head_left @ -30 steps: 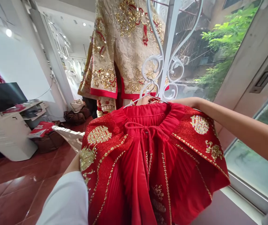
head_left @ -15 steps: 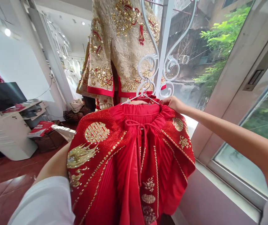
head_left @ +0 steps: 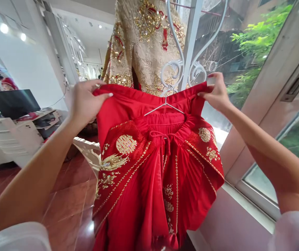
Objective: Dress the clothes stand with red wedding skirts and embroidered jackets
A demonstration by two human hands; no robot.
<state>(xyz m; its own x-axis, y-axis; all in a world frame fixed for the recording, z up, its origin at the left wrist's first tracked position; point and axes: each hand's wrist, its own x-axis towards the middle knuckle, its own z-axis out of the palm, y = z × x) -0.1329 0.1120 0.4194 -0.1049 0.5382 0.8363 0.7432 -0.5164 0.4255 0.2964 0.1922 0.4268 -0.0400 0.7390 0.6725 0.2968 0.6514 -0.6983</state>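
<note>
A red skirt (head_left: 154, 174) with gold embroidery hangs in front of me on a wire hanger (head_left: 165, 104), which hooks onto a white scrolled metal stand (head_left: 188, 52). My left hand (head_left: 85, 101) pinches the left end of the skirt's red waistband and my right hand (head_left: 217, 92) pinches the right end. Between them the waistband is stretched wide and lifted above the hanger. Both hands are closed on the fabric.
A cream and gold embroidered jacket (head_left: 141, 42) hangs behind the stand. A large window (head_left: 269, 115) with a low ledge runs along the right. At the left stand a white desk (head_left: 21, 136) and a dark monitor (head_left: 13, 103) on a glossy red floor.
My left hand has come out from under the skirt and risen to the waistband's left end. My right hand has shifted to its right end, and the band is now pulled wide.
</note>
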